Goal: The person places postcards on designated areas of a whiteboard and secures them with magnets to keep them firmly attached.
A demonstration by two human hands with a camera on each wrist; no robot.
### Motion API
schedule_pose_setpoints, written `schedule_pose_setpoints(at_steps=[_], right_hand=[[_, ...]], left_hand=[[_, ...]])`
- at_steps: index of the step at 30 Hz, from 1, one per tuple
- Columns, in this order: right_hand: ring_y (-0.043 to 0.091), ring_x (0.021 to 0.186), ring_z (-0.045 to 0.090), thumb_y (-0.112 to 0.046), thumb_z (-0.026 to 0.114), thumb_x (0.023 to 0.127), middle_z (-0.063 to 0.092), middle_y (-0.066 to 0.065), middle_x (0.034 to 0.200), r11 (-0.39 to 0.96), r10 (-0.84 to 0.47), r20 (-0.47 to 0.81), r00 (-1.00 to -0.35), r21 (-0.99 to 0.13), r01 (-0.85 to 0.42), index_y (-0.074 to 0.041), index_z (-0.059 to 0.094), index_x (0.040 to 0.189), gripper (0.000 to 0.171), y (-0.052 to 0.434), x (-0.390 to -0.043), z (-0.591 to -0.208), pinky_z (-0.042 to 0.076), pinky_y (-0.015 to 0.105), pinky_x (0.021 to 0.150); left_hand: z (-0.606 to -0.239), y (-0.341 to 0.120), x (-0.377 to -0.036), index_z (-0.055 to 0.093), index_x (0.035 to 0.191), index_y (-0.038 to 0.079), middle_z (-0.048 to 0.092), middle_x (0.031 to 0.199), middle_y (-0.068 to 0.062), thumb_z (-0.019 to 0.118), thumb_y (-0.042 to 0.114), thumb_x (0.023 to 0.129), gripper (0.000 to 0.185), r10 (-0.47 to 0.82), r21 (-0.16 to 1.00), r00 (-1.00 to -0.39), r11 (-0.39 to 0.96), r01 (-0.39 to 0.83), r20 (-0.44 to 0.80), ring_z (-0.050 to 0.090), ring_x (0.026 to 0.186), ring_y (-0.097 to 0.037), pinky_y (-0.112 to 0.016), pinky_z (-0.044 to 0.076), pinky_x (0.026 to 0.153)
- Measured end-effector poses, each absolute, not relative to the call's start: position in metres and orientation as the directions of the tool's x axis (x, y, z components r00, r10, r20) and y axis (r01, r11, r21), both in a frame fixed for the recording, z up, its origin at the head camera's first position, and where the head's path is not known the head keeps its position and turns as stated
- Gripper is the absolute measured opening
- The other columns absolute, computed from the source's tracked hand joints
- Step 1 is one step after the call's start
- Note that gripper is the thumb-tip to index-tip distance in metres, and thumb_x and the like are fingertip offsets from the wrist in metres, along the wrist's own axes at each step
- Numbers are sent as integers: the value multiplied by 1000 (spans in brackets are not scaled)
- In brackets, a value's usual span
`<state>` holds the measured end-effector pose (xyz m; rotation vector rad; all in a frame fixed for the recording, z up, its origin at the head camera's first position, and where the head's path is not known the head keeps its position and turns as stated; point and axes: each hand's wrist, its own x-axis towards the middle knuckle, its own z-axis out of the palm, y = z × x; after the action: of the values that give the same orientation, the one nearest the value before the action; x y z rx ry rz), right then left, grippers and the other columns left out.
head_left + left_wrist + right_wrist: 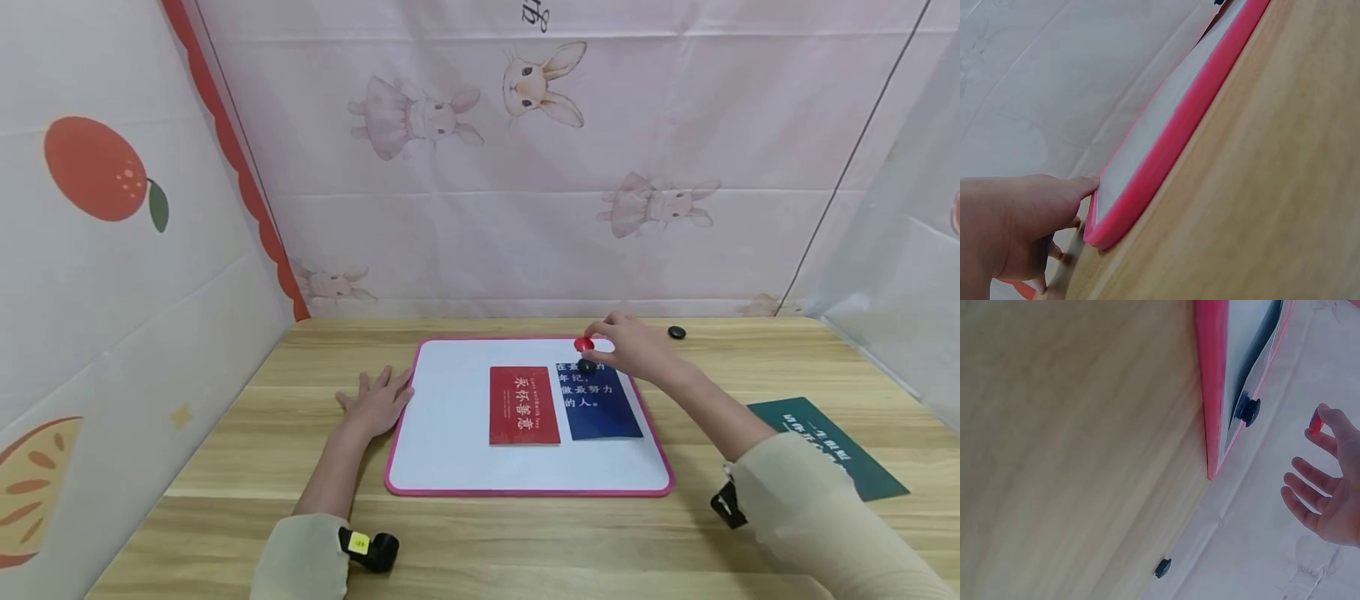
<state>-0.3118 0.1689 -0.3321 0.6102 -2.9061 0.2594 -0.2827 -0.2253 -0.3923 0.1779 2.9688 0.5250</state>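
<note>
My right hand [637, 346] pinches a red round magnet [582, 343] between thumb and index finger. In the right wrist view the red magnet [1316, 422] is held up off the board, with the other fingers spread. Close by, a black knob-shaped magnet [587, 365] sits at the top of a dark blue card [606, 417] with white writing. That card lies on a pink-rimmed whiteboard [442, 417], beside a red card [523, 406]. My left hand [377, 405] rests on the table at the board's left edge, its thumb touching the pink rim [1147, 181].
Another black magnet [677, 332] lies on the wooden table [540, 542] beyond the board's far right corner. A dark green card [832, 450] lies to the right, partly hidden by the right sleeve. Printed sheets [450, 250] hang behind and at both sides.
</note>
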Motion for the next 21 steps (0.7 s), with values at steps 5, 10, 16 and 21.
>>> schedule_pose_setpoints(at_steps=[5, 10, 16, 21], right_hand=[[32, 93, 54, -37, 69, 81, 55, 17, 106, 896, -397, 193, -897, -129, -424, -12, 63, 114, 42, 163, -314, -334, 51, 40, 70], [31, 93, 53, -37, 69, 82, 56, 15, 106, 896, -401, 191, -896, -120, -427, -13, 63, 115, 41, 158, -316, -335, 51, 40, 70], [31, 93, 54, -37, 68, 82, 56, 15, 106, 887, -417, 197, -887, -124, -444, -14, 64, 114, 39, 151, -316, -335, 50, 41, 72], [29, 89, 55, -37, 68, 82, 57, 14, 104, 877, -435, 211, -875, -119, -465, -13, 64, 113, 39, 145, -319, -338, 50, 39, 71]], left_hand=[[-393, -225, -284, 25, 146, 15, 13, 148, -23, 31, 37, 100, 52, 133, 350, -985, 932, 88, -106, -3, 129, -53, -75, -8, 86], [-393, -225, -284, 25, 146, 15, 13, 148, -24, 32, 36, 100, 52, 132, 357, -986, 930, 86, -106, -4, 129, -53, -75, -9, 86], [-393, -225, -283, 25, 146, 15, 14, 148, -24, 32, 36, 100, 51, 135, 356, -986, 930, 91, -100, -3, 129, -53, -75, -8, 86], [-394, -226, -284, 25, 146, 16, 14, 148, -23, 31, 37, 100, 51, 129, 343, -986, 936, 86, -105, -3, 129, -53, -75, -7, 86]])
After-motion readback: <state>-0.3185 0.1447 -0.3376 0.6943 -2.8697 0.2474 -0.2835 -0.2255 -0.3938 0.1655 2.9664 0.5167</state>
